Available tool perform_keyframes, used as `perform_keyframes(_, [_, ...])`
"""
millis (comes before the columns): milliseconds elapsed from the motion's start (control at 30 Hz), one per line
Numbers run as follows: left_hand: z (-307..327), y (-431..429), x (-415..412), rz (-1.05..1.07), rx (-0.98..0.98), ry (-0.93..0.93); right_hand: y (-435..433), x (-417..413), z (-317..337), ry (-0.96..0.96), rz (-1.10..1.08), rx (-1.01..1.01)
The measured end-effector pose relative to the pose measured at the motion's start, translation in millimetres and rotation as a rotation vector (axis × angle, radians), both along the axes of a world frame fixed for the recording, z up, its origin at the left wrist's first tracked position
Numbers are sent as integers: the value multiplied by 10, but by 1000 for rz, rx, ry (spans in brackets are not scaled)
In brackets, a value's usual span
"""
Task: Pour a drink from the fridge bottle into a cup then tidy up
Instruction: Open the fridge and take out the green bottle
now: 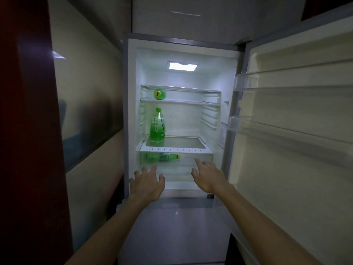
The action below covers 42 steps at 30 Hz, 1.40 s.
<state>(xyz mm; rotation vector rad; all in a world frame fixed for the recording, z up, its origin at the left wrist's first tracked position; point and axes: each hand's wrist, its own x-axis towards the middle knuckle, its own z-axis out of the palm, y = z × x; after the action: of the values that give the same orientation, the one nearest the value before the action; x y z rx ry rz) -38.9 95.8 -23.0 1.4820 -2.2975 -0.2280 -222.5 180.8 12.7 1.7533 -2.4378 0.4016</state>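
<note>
Currently fridge door [298, 131] open. Green bottle [157, 125] upright on glass shelf [183, 143]. Left hand [148, 183] and right hand [207, 175] both spread, empty, near crisper drawer [177, 159].

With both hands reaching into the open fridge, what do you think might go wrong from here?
1. The upright bottle stands near the glass shelf's front edge; a knock could tip it out.
2. Both the left hand and right hand are at the clear drawer, so the wrong bottle, lying inside, may get picked.
</note>
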Motion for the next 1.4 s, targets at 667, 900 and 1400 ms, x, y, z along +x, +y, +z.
perform_keyframes(667, [180,-1221,-718,70,-17,104,-1409,-686,139,-30,124,-47])
perform_keyframes(900, [147,-1997,-921,79,2,142,-2112,-829,206,-21,119,-63])
perform_keyframes(1400, [342,-3201,-1444,66,194,529,-3666,-909,610,-80,133,-155])
